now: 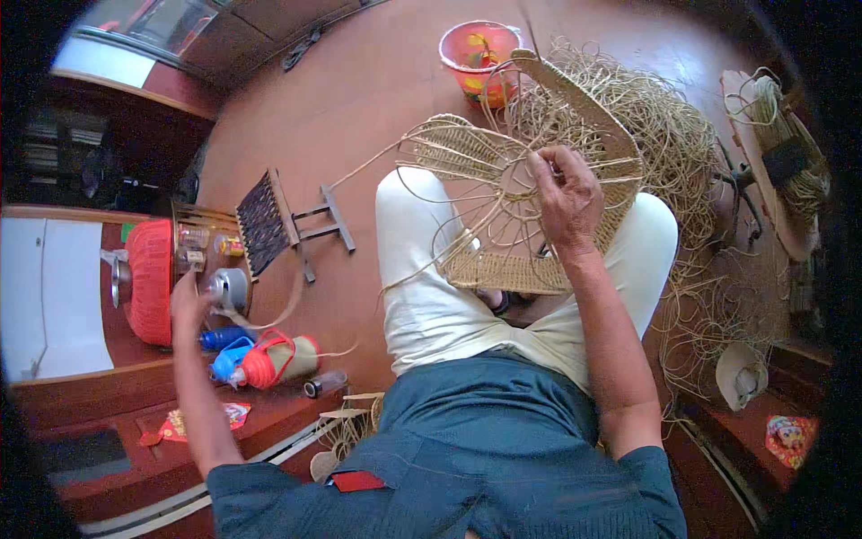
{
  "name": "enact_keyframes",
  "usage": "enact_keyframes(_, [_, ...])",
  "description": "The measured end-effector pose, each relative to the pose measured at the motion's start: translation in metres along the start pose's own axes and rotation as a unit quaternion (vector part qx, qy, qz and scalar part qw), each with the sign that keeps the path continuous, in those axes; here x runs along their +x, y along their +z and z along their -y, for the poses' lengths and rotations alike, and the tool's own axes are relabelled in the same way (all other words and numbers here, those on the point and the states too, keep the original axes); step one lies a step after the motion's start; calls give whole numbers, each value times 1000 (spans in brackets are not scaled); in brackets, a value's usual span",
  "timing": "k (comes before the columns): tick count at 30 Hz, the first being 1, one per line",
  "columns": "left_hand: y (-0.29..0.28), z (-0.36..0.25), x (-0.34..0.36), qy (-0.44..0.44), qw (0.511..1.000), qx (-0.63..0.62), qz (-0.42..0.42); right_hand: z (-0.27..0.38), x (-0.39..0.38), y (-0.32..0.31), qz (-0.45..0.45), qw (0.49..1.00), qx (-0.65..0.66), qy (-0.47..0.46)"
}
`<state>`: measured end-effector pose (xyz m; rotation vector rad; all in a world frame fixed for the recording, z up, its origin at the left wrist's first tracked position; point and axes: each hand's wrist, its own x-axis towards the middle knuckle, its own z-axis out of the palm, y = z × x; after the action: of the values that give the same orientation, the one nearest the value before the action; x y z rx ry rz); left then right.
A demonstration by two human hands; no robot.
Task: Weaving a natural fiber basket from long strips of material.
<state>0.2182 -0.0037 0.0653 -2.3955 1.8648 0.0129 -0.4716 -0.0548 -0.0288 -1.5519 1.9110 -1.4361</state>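
Observation:
A half-woven straw piece rests across my knees, with a curved woven rim and cords radiating from an open middle. My right hand is over its middle, fingertips pinched on a straw cord among the spokes. Far out to the left, my left hand is raised beside a silver kettle and a red rounded object. It is blurred, and its fingers are not clear. A pale strand curves through the air near it; whether the hand holds it, I cannot tell.
A big heap of straw cord lies to the right, behind my knee. Near it stands a red bucket. At left are a small woven-seat stool, a red thermos and a clear bottle. A wooden bench stands far right.

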Motion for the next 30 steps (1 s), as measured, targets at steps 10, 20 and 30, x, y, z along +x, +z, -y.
enact_keyframes(10, [26,-416,-130,243,871,-396,160,3,-3,4,9,997,64,-31])
enact_keyframes(20, [-16,-240,-29,219,953,-67,-196,22,-28,-21,-3,996,75,-50])
enact_keyframes(30, [-95,-340,-15,394,859,-163,-282,20,-41,-20,-15,997,55,-54])
